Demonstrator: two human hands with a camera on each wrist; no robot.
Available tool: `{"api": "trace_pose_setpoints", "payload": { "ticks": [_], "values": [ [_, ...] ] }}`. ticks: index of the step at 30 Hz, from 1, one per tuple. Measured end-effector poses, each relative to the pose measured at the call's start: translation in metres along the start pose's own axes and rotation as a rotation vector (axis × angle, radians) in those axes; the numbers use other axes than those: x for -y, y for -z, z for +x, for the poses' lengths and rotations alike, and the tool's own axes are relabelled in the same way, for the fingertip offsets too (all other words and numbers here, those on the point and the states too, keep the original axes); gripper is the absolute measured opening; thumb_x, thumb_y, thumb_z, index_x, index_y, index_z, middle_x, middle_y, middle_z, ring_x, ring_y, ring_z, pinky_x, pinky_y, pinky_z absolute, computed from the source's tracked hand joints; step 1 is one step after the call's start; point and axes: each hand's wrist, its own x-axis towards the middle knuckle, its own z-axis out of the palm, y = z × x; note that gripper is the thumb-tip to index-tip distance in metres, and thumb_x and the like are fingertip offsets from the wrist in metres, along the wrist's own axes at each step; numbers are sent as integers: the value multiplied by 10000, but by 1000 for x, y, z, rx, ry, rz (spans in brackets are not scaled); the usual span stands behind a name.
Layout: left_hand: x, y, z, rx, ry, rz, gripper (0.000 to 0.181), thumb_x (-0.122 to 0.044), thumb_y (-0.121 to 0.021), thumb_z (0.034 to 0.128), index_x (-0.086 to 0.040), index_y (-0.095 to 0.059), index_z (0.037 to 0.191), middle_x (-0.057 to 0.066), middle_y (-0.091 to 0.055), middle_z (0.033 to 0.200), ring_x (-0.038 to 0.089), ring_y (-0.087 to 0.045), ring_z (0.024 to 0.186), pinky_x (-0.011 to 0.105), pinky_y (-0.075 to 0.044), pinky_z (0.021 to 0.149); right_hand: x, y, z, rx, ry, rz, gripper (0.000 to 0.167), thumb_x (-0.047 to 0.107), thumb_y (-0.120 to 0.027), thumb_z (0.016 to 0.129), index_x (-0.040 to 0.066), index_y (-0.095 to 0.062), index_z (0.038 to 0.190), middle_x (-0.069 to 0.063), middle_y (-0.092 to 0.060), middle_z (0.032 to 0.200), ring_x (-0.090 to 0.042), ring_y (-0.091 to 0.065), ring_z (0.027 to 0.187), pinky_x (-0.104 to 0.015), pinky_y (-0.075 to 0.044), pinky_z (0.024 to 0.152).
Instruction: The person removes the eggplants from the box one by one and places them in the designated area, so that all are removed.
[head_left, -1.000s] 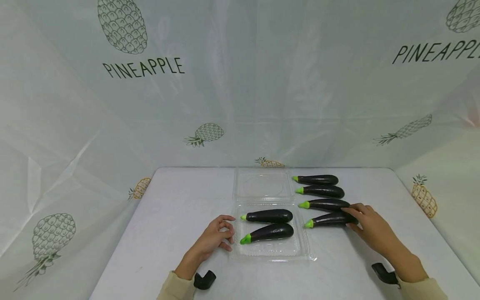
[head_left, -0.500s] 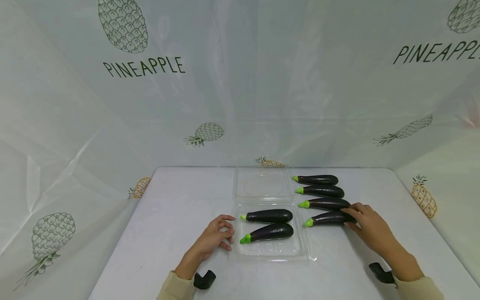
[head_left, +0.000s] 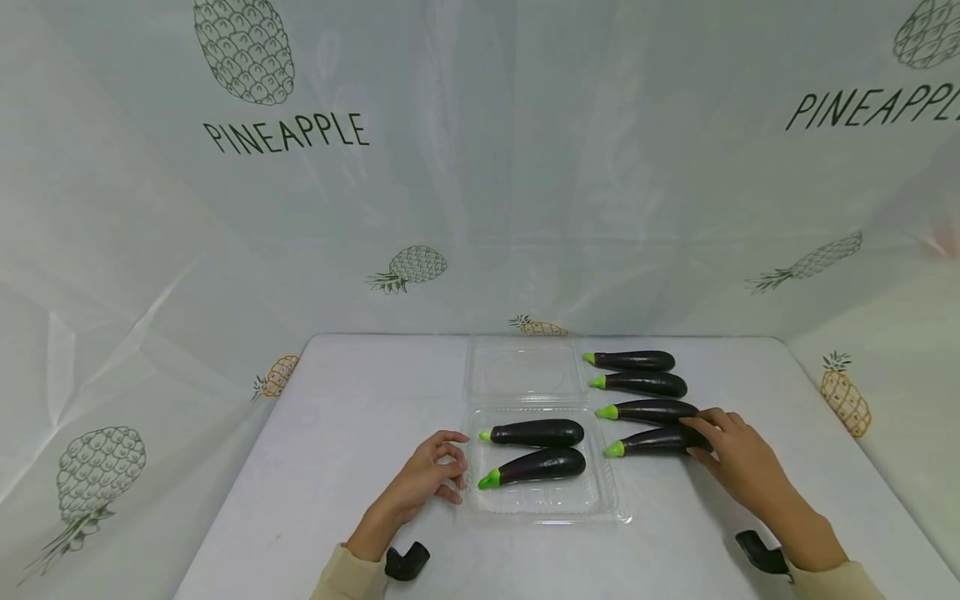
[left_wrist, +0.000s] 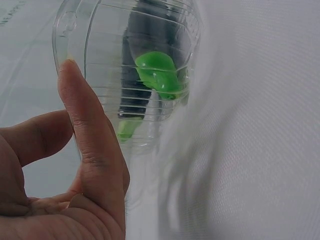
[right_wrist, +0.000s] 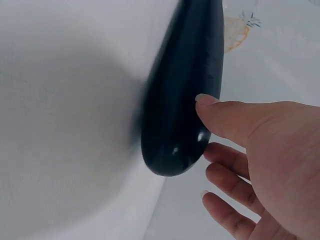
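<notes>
In the head view an open clear plastic clamshell container [head_left: 573,502] lies on the table with two dark eggplants, a rear eggplant [head_left: 537,432] and a front eggplant [head_left: 543,465], side by side in its base. Loosely bent, the fingers of my left hand [head_left: 429,477] stay at its left rim; the left wrist view shows a fingertip against that rim, and no grip is visible. My right hand [head_left: 744,463] pinches the rounded end of the nearest loose eggplant [head_left: 651,442], which lies to the container's right. Up close, the thumb presses on this eggplant [right_wrist: 175,110], with other fingers bent behind.
Behind the pinched eggplant lie more loose ones: an eggplant [head_left: 654,410], another eggplant [head_left: 647,383] and a farther eggplant [head_left: 636,361], green stems leftward. The container's lid [head_left: 525,367] lies folded back. A pineapple-print sheet [head_left: 480,183] hangs behind the white table [head_left: 360,400].
My right forearm has shifted slightly left. The right hand keeps its pinch, and the left hand and container look the same apart from a slight camera shift.
</notes>
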Motion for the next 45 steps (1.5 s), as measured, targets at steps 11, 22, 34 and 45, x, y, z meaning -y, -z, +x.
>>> {"api": "trace_pose_setpoints", "payload": {
  "ticks": [11,22,34,45],
  "values": [
    [0,-1,0,3,-3,-1,486,-9,-628,1013,80,-426,1445,47,-552,1009,155,-603,738,274,-600,573,6,5,-5,14,14,4,479,13,-935,694,5,-745,1134,-188,-674,1071,-419,-651,965,-585,-570,758],
    [0,-2,-1,2,0,-6,477,4,-620,1011,81,-429,1441,42,-552,1006,154,-604,737,271,-598,572,13,13,-4,-6,57,-3,521,29,-951,660,6,-743,1138,-179,-670,1083,-413,-648,972,-584,-569,760],
    [1,1,-2,13,-7,-12,485,-11,-627,1020,82,-423,1450,55,-548,1015,163,-609,748,277,-599,575,59,37,35,-61,226,35,593,57,-978,652,47,-749,1199,-120,-678,1155,-349,-669,1009,-545,-592,780],
    [-2,0,-2,20,-4,-18,487,-2,-612,1024,88,-412,1458,44,-541,1016,165,-606,755,272,-598,580,114,36,66,111,359,34,550,129,-963,742,93,-738,1243,-62,-687,1184,-287,-677,1094,-495,-601,909]
  ]
}}
